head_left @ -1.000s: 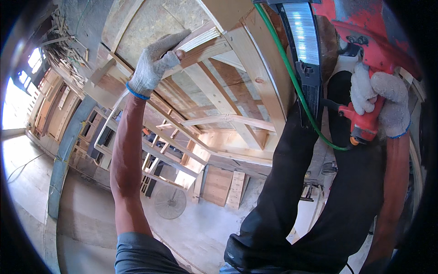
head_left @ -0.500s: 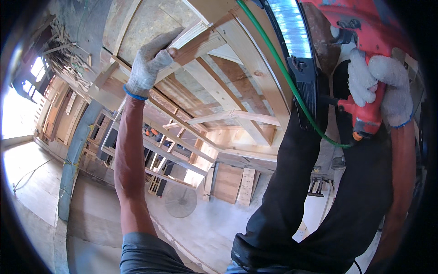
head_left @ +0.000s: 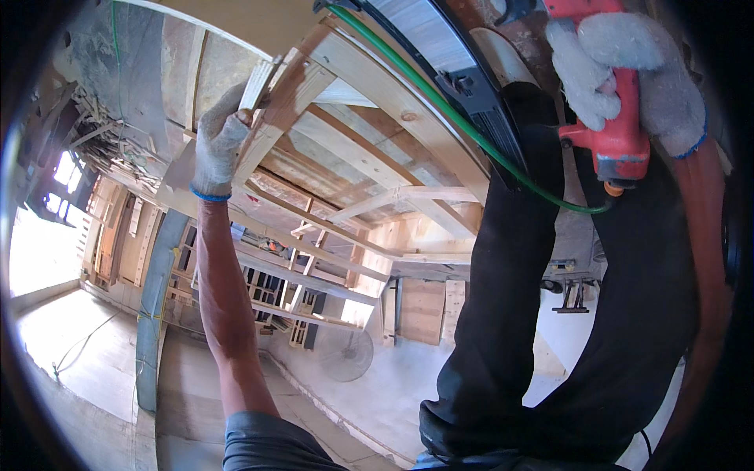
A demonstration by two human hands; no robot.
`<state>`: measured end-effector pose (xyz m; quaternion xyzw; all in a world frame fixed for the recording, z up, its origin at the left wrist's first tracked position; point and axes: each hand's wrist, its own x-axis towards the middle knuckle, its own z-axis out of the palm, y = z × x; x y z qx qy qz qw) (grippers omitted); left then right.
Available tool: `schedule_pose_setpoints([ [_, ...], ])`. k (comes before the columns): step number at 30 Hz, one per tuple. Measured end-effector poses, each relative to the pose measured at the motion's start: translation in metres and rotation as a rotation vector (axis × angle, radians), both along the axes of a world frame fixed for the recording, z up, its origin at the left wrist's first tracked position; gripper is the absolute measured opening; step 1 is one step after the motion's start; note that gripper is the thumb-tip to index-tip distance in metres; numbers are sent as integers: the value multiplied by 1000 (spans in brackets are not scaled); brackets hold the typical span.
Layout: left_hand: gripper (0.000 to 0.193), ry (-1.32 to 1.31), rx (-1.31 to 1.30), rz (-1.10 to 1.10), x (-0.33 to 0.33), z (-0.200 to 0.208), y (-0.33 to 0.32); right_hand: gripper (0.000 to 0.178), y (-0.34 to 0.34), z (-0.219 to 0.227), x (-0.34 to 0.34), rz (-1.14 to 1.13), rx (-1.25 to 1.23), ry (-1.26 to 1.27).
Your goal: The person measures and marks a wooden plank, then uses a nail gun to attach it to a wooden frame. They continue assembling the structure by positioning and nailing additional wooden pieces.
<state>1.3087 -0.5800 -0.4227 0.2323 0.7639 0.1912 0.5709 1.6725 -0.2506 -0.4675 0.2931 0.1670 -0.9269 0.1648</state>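
A white work glove with a blue cuff covers my left hand (head_left: 220, 149). Its fingers are closed round the end of a pale wood strip (head_left: 255, 85) at the corner of a large timber frame (head_left: 404, 115). At the upper right my gloved right hand (head_left: 664, 86) grips the handle of a red nail gun (head_left: 616, 153); the gun's top runs out of the picture. The gun's long dark magazine (head_left: 463, 82) slants across to the frame's right edge. From the handle's base a green air hose (head_left: 503, 151) loops up along the magazine. The nail gun's nose is out of sight.
My dark-trousered legs (head_left: 510, 259) stand close beside the frame. Beyond it are slatted wood frames (head_left: 314, 259), a round fan (head_left: 345, 355) and leaning boards (head_left: 422, 310). A grey post (head_left: 159, 314) rises at left, near a heap of scrap wood (head_left: 102, 129).
The view has shifted. In the picture the nail gun sits higher and further left, its magazine more slanted. My left hand still grips the frame's corner and appears further left.
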Motion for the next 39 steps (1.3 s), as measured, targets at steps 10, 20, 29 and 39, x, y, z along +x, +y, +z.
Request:
schedule_pose_setpoints([
  [10,68,-4,-78,7,-5,6,-2,23,-4,-3,10,14,-62,-23],
  [20,74,36,-62,-25,1,6,1,24,-8,-13,8,34,-29,28],
  [29,68,102,-54,-40,11,6,10,25,-11,-12,10,55,-23,17],
  [39,60,94,-36,-52,-4,-3,-2,26,-11,-14,8,72,-26,15],
])
